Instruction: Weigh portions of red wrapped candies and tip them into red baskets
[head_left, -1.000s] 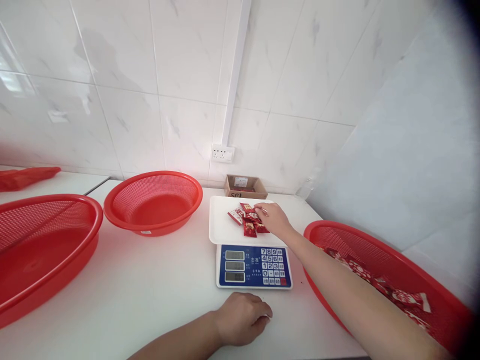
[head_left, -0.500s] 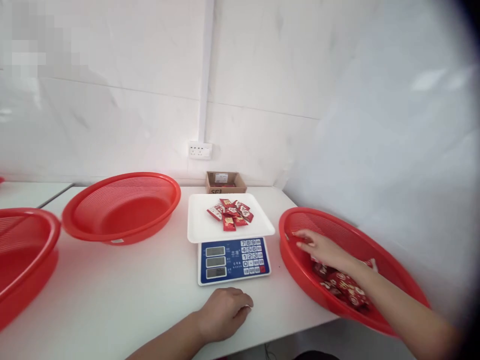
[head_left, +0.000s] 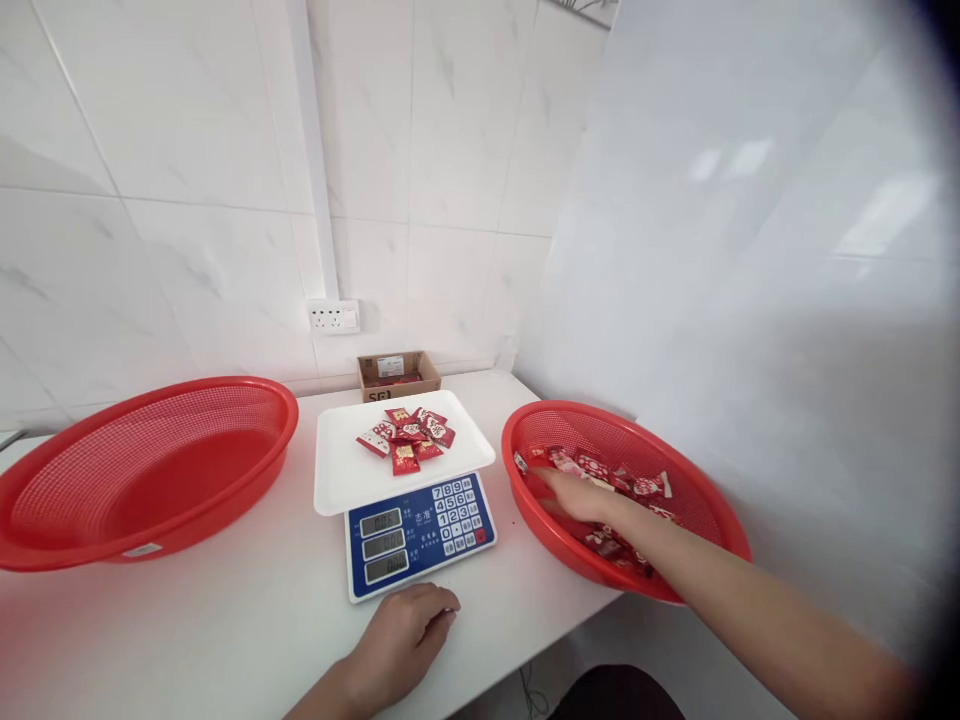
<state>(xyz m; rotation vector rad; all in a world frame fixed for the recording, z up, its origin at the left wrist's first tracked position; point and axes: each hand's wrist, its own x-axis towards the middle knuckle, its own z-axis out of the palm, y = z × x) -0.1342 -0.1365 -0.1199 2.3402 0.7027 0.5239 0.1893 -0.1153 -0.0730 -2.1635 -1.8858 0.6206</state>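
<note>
My right hand (head_left: 576, 496) reaches down into the right red basket (head_left: 541, 540), among red and white wrapped packets (head_left: 651, 487). Its fingers are blurred and partly lost against the red, so their grip is unclear. Curled closed, my left hand (head_left: 405, 640) rests on the table just in front of the digital scale (head_left: 420, 535), with nothing visible in it. The scale has a blue panel with number keys and small displays. Several red and white packets (head_left: 409, 432) lie in a loose pile on its white tray (head_left: 337, 470).
Another red basket (head_left: 202, 490) stands on the white table (head_left: 277, 590) to the left. Behind the scale sits a small cardboard box (head_left: 405, 385) with red things inside. A wall socket (head_left: 334, 317) is above it. The table's front edge runs below my left hand.
My view has turned to the right. My right hand has gone deeper into the right basket, down to the packets. My left hand stays curled in front of the scale.
</note>
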